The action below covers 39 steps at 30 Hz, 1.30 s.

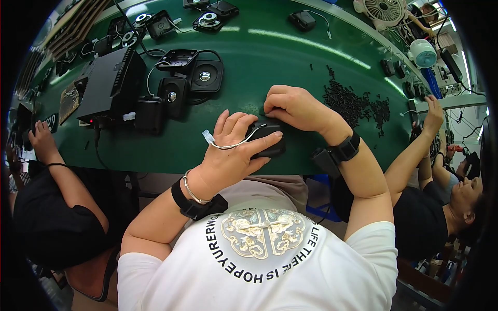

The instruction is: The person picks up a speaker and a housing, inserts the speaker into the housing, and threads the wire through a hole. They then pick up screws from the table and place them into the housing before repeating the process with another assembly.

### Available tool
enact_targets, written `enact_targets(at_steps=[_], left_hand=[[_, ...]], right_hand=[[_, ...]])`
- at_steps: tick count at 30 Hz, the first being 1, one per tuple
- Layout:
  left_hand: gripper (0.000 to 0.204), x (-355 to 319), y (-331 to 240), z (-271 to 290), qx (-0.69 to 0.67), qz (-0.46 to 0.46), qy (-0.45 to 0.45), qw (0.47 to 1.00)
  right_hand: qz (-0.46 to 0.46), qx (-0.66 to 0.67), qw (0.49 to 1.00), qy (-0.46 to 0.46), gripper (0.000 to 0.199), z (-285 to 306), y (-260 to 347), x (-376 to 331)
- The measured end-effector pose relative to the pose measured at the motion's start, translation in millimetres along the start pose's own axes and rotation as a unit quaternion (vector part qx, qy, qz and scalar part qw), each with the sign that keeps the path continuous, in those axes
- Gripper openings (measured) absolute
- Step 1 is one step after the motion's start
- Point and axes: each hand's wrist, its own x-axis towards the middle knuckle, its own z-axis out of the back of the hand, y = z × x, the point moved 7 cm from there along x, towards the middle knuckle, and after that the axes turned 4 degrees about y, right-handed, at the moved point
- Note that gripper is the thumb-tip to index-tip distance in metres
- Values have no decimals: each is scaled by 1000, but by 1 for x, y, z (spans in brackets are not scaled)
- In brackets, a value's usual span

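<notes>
At the near edge of a long, glossy green table [254, 65], one black plastic box with rounded corners [275, 149] sits beneath two bare hands. Its casing is smooth, dark and oblong, and much of it is hidden by fingers. One thin white cable [232, 146] rises from it and crosses the back of the left hand [236, 136], ending in one translucent white plug [208, 137]. That hand lies spread over the box, its index finger stretched across the top. The right hand [296, 108] is curled at the box's far side, thumb and forefinger drawn together; whether they pinch anything I cannot tell.

Right of the box lies one loose heap of small black rod-shaped pieces [353, 105], too many to count. To the left are two black square speakers with silver domes [205, 78], one hollow black plastic shell [177, 59], and one large black metal box with a red light [115, 83]. Farther back, three loose round speakers with silver rims [208, 19] lie among black casings. One black case with a white cable [302, 20] rests alone, well apart.
</notes>
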Motion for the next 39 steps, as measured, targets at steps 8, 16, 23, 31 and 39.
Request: enact_targets(at_steps=[8,16,23,31,39], left_hand=[[60,-7,4,-1,5,8,-2,1000],[60,-14,7,-2,1,7,5,1000],[62,-7,10,-1,-2,-7,11,1000],[59,1,-1,0,23,1,4,1000],[59,6,-6,2,10,14,0,1000]], right_hand=[[-69,128,985,95,10,10,17,20],[-138,91,938,305,22,-15,32,46],[-145,55,940,305,21,-12,28,51],[-150,43,960,230,22,-7,23,37],[-333,-124,918,-178,24,98,-101,-17]])
